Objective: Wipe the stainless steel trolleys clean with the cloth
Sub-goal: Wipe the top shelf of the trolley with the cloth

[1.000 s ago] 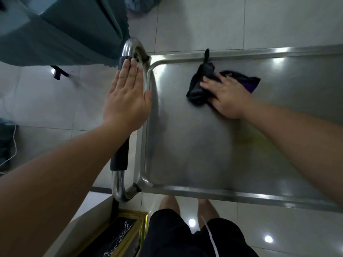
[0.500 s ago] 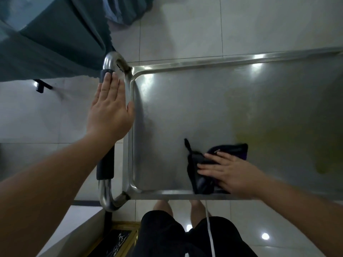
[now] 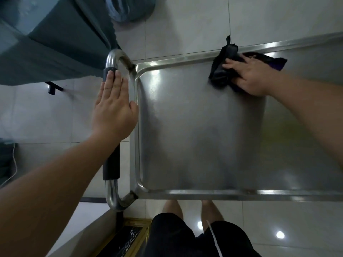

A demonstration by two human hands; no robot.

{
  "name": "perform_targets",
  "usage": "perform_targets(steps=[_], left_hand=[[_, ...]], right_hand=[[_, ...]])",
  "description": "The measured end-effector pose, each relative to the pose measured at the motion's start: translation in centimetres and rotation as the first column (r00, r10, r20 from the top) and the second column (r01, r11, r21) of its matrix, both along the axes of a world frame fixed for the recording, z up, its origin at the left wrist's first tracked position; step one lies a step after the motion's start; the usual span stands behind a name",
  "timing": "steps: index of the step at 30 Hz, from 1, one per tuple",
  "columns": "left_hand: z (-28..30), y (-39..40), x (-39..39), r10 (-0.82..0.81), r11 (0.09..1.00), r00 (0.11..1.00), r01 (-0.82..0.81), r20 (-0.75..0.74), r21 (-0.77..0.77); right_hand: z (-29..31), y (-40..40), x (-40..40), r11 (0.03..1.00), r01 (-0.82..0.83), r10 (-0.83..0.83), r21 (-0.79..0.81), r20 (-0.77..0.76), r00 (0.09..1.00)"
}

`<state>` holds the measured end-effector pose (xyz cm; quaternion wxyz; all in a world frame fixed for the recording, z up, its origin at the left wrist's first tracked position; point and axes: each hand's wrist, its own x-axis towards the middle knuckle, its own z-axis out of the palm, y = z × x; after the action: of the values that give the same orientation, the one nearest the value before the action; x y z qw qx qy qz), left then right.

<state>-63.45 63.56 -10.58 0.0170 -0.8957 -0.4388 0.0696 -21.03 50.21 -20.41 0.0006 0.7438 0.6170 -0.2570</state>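
Observation:
A stainless steel trolley (image 3: 194, 138) fills the middle and right of the head view, its flat top tray ringed by a raised rim. A dark cloth (image 3: 221, 68) lies bunched at the tray's far edge, part of it draped over the rim. My right hand (image 3: 248, 76) presses flat on the cloth with straight fingers. My left hand (image 3: 113, 110) rests flat with straight fingers on the trolley's handle (image 3: 111, 167), a steel tube with a black grip at the left end.
A table draped in grey-green cloth (image 3: 46, 45) stands close to the handle at the upper left. A bundled bag (image 3: 130, 8) lies on the tiled floor beyond. A gold-framed dark object (image 3: 128, 238) sits below the handle. My legs (image 3: 185, 234) stand against the near rim.
My right hand has pushed the cloth from the near rim of the tray back up to the far rim. My left hand stays on the handle.

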Motion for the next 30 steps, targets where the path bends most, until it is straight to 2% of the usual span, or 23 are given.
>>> perform_targets(steps=[4, 8, 12, 14, 18, 22, 26, 30], left_hand=[[0.4, -0.2, 0.1, 0.010, 1.000, 1.000, -0.010, -0.004, 0.000], [0.6, -0.4, 0.2, 0.008, 1.000, 1.000, -0.008, -0.003, -0.010], [0.7, -0.4, 0.1, 0.008, 1.000, 1.000, -0.008, -0.006, -0.019], [0.5, -0.4, 0.0, 0.006, 1.000, 1.000, -0.006, -0.017, -0.016], [0.5, -0.5, 0.0, -0.007, 1.000, 1.000, 0.006, -0.018, -0.012], [0.5, -0.6, 0.1, 0.001, 1.000, 1.000, -0.001, -0.006, -0.016], [0.4, -0.5, 0.1, -0.003, 1.000, 1.000, 0.003, -0.001, -0.009], [0.5, -0.5, 0.1, 0.005, 1.000, 1.000, -0.005, 0.005, -0.010]], right_hand=[[0.5, -5.3, -3.3, 0.996, 0.031, -0.028, 0.082, -0.046, 0.999], [1.0, -16.6, -8.5, 0.976, -0.101, 0.119, 0.193, -0.083, 0.989], [1.0, -29.4, -12.4, 0.943, -0.308, 0.320, 0.125, -0.094, 0.943], [1.1, -32.2, -12.7, 0.925, -0.368, 0.376, 0.096, -0.094, 0.922], [1.1, -29.8, -9.7, 0.885, -0.453, 0.458, 0.106, -0.028, 0.888], [-0.3, -23.9, -4.3, 0.956, -0.259, 0.262, 0.138, -0.004, 0.965], [-0.8, -15.7, 2.6, 0.995, -0.074, 0.071, 0.064, 0.047, 0.996], [0.1, -9.0, 7.0, 0.997, 0.068, -0.067, -0.047, 0.019, 0.998]])
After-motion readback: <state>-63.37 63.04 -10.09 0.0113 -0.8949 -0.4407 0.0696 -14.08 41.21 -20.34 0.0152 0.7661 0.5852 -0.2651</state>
